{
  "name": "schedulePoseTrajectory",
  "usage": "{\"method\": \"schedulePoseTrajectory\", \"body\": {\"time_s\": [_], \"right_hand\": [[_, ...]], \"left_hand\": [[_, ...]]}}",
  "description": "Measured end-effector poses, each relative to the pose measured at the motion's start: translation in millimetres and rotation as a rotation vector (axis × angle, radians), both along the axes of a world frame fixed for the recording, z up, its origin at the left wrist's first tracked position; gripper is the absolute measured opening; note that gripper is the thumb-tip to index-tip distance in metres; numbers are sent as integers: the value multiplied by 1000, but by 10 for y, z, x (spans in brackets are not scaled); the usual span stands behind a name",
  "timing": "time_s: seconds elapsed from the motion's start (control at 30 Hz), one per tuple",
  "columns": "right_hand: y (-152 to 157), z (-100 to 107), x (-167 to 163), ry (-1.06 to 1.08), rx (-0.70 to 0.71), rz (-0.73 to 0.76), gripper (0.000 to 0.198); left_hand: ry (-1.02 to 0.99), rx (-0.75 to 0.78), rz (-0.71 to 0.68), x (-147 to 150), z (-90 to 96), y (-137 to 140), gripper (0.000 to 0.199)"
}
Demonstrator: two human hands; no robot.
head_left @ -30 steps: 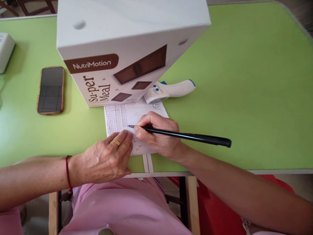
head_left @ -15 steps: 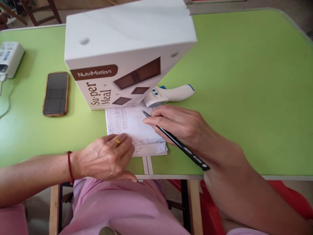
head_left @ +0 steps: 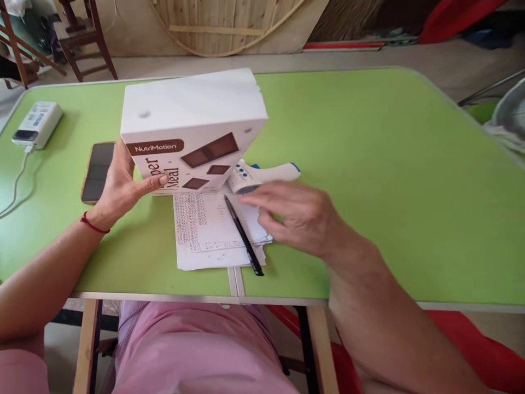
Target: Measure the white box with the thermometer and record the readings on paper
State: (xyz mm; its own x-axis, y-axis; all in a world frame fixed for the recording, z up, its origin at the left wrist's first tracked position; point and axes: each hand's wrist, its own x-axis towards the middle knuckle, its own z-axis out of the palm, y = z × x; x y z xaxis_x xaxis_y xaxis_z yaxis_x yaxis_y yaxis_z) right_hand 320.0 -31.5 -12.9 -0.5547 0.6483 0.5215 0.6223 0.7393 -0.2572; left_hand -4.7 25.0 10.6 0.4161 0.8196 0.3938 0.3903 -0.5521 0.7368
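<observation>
A tall white NutriMotion box (head_left: 197,104) stands behind the papers. Its left side is in my left hand (head_left: 121,186), thumb across the printed front, the other fingers largely hidden behind. My right hand (head_left: 295,213) hovers empty over the right edge of the papers, fingers partly bent and apart, just in front of the thermometer. That white handheld thermometer (head_left: 262,175) with blue buttons lies against the box's right side. On the handwritten papers (head_left: 209,260) rests a black pen (head_left: 244,235), slanting towards me.
Left of the box, a phone (head_left: 93,186) in a brown case lies partly behind my left hand. A white power bank (head_left: 38,125) with a cable (head_left: 18,180) sits farther left on the green table (head_left: 389,191). Wooden chairs (head_left: 88,41) stand beyond the far edge.
My right hand has let go of the pen, now lying on the papers. My left hand has left the papers and taken hold of the box. The view has tilted up.
</observation>
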Motion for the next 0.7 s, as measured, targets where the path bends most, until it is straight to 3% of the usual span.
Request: {"method": "schedulePoseTrajectory", "body": {"time_s": [0.07, 0.17, 0.27, 0.37, 0.43, 0.53, 0.7], "right_hand": [[93, -43, 61, 72, 29, -184, 37], [219, -150, 100, -26, -11, -352, 51], [292, -243, 96, -172, -107, -340, 61], [313, -274, 100, -205, -137, -314, 52], [313, -275, 108, -181, -135, -311, 47], [318, -288, 117, -138, -147, -361, 44], [328, -256, 129, -47, -188, -517, 40]], "left_hand": [[-165, -84, 11, 13, -67, 49, 89], [-279, -174, -2, 73, -88, 70, 79], [-318, -184, 44, 103, -59, 62, 74], [-311, -133, 107, 71, 18, 29, 75], [-320, -136, 74, 25, 109, -9, 72], [-324, -254, -42, -55, 276, -82, 63], [-204, -527, -112, -104, 462, -203, 49]]}}
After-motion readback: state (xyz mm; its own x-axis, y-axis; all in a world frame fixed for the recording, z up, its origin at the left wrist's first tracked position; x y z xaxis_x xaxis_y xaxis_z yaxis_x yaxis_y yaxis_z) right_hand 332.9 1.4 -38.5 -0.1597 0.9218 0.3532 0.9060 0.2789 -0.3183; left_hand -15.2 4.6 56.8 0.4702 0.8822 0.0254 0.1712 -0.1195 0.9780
